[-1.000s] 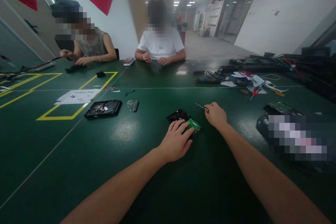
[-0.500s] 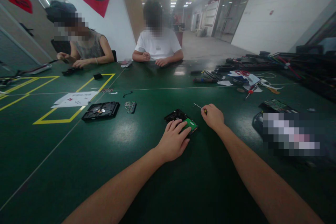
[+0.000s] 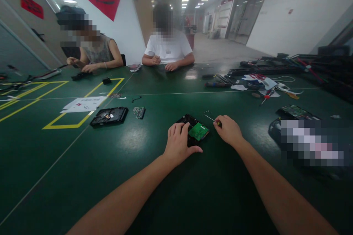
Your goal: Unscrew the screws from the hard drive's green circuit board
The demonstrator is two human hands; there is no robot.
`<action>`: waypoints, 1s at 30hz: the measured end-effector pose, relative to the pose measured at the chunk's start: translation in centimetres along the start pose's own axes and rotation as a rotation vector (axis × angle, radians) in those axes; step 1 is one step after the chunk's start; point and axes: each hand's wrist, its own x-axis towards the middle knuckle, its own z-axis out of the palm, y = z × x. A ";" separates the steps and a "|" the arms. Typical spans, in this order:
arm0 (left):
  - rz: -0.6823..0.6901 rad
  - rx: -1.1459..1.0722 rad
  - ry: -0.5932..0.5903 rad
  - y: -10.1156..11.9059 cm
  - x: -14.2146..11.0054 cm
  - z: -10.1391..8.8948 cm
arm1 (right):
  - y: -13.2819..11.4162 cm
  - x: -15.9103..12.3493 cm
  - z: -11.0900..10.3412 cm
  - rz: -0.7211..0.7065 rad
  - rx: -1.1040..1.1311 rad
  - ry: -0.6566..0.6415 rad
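I see room to pass over the smooth green counter (image 3: 198,198) between the left forearm (image 3: 124,191) and right forearm (image 3: 275,176). Another gap runs from the left hand (image 3: 178,141) to the small green circuit board (image 3: 138,112), with the flat black rectangular casing (image 3: 109,116) farther left. The black drive with a green board (image 3: 199,131) blocks a straight pass between the left hand and right hand (image 3: 227,128). The thin metal screwdriver (image 3: 210,118) juts out near tiny pale bits (image 3: 208,111). A bulky dark bundle (image 3: 275,132) bounds my right side.
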 end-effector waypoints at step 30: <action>0.164 0.009 -0.144 0.7 -0.2 -1.0 | 0.5 -0.3 0.6 -0.003 0.029 0.058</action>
